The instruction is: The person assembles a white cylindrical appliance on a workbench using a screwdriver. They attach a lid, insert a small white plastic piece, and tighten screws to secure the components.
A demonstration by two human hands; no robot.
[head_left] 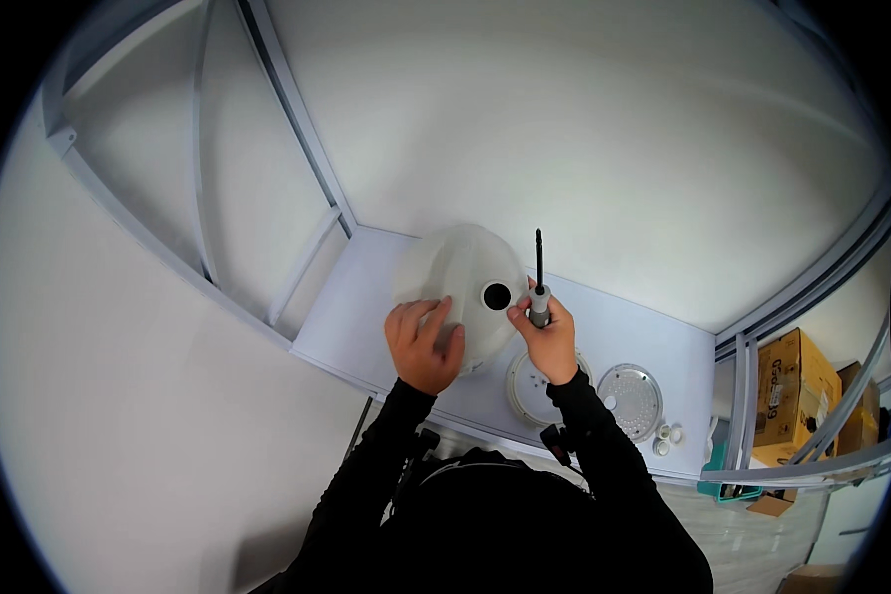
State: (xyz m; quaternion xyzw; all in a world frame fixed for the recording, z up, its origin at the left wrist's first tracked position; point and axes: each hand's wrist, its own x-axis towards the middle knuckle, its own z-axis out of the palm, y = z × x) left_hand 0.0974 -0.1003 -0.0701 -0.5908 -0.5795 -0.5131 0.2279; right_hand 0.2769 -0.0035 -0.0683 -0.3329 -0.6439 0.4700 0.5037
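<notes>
A large white, rounded shell (475, 259) stands on the table in front of me. A dark round opening with a pale rim (497, 296) shows on its right side. My left hand (423, 346) rests on the near left part of the shell, its fingers spread. My right hand (552, 346) is closed round the grey handle of a screwdriver (539, 267), whose dark shaft points away from me. The thumb of that hand is close to the opening's rim; whether it touches cannot be made out.
Near my right forearm lies a round white dish (516, 400) with small bits in it. Beside it are a round, clear dimpled disc (647, 384) and several small white caps (660, 447). Cardboard boxes (812, 386) and a teal basket (713, 489) stand beyond the table's right end. Grey frame bars (302, 129) surround the table.
</notes>
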